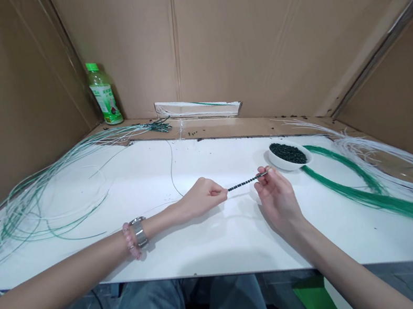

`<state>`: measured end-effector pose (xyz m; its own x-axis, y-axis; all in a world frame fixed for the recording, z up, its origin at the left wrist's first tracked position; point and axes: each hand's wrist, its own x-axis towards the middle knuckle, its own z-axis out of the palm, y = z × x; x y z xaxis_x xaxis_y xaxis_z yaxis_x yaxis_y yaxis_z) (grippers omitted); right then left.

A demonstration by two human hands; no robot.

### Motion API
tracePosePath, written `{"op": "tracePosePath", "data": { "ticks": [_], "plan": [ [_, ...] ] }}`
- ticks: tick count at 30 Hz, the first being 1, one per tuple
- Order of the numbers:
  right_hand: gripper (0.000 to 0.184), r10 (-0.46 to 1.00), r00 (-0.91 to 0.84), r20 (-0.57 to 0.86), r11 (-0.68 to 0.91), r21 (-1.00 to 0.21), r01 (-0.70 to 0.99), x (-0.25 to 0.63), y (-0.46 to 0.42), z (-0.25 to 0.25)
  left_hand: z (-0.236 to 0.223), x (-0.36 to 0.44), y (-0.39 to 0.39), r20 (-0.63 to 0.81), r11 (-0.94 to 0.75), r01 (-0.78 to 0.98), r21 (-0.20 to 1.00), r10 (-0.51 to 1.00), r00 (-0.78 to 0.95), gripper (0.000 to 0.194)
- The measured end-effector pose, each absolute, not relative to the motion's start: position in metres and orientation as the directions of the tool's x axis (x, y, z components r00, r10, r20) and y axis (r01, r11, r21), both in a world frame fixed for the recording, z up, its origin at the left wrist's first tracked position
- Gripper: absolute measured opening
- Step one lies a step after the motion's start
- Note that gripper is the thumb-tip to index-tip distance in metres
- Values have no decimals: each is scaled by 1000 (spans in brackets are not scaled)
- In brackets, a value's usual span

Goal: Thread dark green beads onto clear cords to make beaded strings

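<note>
We hold the strand (243,183) stretched sideways between our left hand (200,199), fingertips pinched together at its left end, and our right hand (278,196), fingers part-curled, tips pinching the right end, which points toward the bowl (280,162) just beside that nearer hand.

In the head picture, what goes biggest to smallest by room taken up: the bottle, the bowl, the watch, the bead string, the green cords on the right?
1. Green cords
2. Bottle and bowl: too alike to rank
3. Watch
4. Bead string, long but thin
</note>
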<state>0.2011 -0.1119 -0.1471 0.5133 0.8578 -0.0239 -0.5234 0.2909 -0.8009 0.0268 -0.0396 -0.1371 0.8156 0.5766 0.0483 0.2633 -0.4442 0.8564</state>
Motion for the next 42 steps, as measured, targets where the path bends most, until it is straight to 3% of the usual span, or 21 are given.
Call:
{"op": "tracePosePath", "data": {
  "ticks": [5, 10, 15, 23, 33, 42],
  "plan": [
    [23, 858, 512, -47, 254, -827, -502, 200, -110, -149, -135, 27, -36, -1, -410, 248, 878, 516, 856, 28],
    [19, 880, 472, -59, 193, -862, -468, 200, -108, -155, -134, 42, -38, -202, -64, 246, 967, 392, 898, 28],
    [19, 908, 414, -69, 137, -883, -448, 199, -109, -154, -140, 67, -43, -177, 142, 127, 982, 433, 884, 31],
    [24, 920, 385, -73, 102, -904, -415, 198, -109, -155, -148, 79, -43, -181, 230, 59, 971, 553, 813, 33],
    [19, 908, 419, -5, 137, -941, -310, 201, -107, -161, -144, 77, -47, -186, 274, 33, 961, 557, 809, 32],
    [19, 929, 369, 3, 107, -958, -264, 197, -110, -156, -153, 78, -49, -92, 276, -105, 955, 616, 782, 27]
  ]
}}
